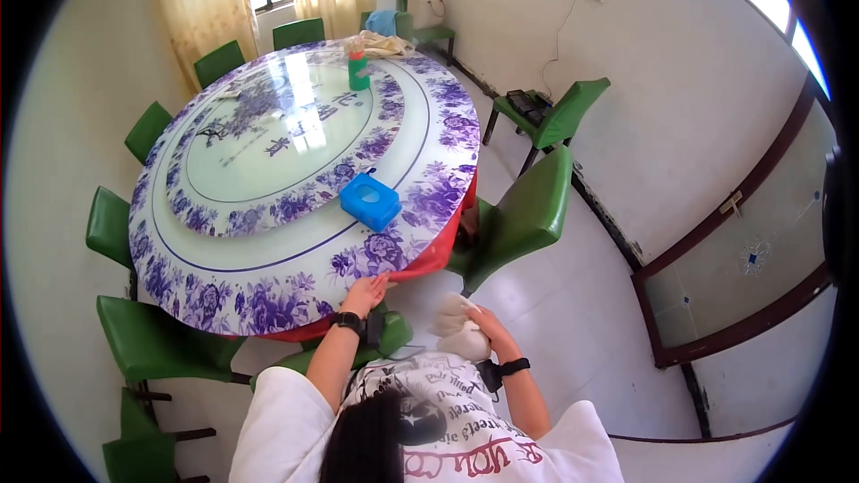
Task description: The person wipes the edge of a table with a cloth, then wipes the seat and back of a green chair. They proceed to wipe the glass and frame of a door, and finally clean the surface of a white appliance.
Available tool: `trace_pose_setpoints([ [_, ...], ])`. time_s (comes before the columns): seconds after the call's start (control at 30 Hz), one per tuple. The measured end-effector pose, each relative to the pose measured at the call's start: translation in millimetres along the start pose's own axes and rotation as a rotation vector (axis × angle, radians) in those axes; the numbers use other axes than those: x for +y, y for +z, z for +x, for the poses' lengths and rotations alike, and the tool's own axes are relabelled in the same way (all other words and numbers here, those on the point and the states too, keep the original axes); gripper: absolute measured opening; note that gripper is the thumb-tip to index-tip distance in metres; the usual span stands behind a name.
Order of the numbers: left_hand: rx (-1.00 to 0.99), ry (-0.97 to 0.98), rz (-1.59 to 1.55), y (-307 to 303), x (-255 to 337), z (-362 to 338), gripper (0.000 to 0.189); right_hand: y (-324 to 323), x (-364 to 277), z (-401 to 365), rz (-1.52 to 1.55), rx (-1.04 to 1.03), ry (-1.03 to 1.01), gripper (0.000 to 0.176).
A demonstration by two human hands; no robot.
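Observation:
My left hand (365,295) is at the near edge of the round table (295,291), its fingers together against the red cloth (429,258) that hangs below the tabletop. Whether those fingers pinch the cloth is too small to tell. In my right hand (492,326) is a bunched whitish cloth (461,329), held low to the right of the table, in front of my body. A blue box (369,201) with an oval opening lies on the tabletop beyond my left hand.
Green chairs (523,215) stand around the table. A green bottle (358,72) and a beige cloth (385,45) are at its far side. Another chair by the right wall bears dark objects (530,105). A brown-framed door (743,250) is at the right.

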State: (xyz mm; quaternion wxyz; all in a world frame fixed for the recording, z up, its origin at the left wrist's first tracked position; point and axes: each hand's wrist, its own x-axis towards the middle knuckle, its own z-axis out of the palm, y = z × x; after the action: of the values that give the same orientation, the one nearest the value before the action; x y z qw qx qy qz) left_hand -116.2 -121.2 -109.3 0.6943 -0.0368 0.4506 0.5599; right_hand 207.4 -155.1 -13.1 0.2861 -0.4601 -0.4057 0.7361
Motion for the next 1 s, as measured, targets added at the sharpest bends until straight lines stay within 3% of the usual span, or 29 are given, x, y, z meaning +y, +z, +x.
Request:
trace_pose_setpoints([
  [0.13,-0.046,0.127,-0.106,16.6,-20.0,-23.5,0.023,-3.7,-8.5,1.3,-0.037,-0.056,0.058,0.037],
  [0.23,0.123,0.089,-0.165,35.4,-32.0,-30.0,0.023,-5.0,-17.1,2.5,-0.092,-0.113,0.090,0.037],
  [0.4,0.078,0.040,-0.051,27.2,-34.3,-38.2,0.025,-10.7,-31.2,11.2,-0.035,-0.217,0.169,0.039],
  [0.47,0.064,0.018,-0.077,25.1,-36.2,-41.4,0.026,-19.3,-25.1,30.3,-0.120,-0.226,0.244,0.041],
  [0.57,0.031,0.030,-0.148,13.7,-49.2,-30.0,0.028,-30.3,9.5,81.7,-0.158,-0.442,0.287,0.043],
  [0.67,0.156,0.037,0.019,46.4,-44.8,-55.7,0.023,-7.2,35.6,145.7,-0.295,-0.496,0.388,0.041],
  [0.77,0.237,0.056,0.105,57.4,-46.2,-68.5,0.021,39.0,38.7,181.5,-0.078,-0.605,0.498,0.036],
  [0.87,0.016,0.095,0.098,30.4,-42.0,-70.8,0.024,77.8,10.9,176.8,-0.210,-0.569,0.467,0.034],
  [0.97,-0.045,-0.048,-0.011,17.3,-17.0,-88.1,0.030,89.2,7.3,180.0,-0.406,-0.480,0.406,0.034],
  [1.0,-0.024,-0.097,-0.184,11.7,-5.5,-93.0,0.031,90.1,7.5,182.6,-0.446,-0.460,0.393,0.034],
])
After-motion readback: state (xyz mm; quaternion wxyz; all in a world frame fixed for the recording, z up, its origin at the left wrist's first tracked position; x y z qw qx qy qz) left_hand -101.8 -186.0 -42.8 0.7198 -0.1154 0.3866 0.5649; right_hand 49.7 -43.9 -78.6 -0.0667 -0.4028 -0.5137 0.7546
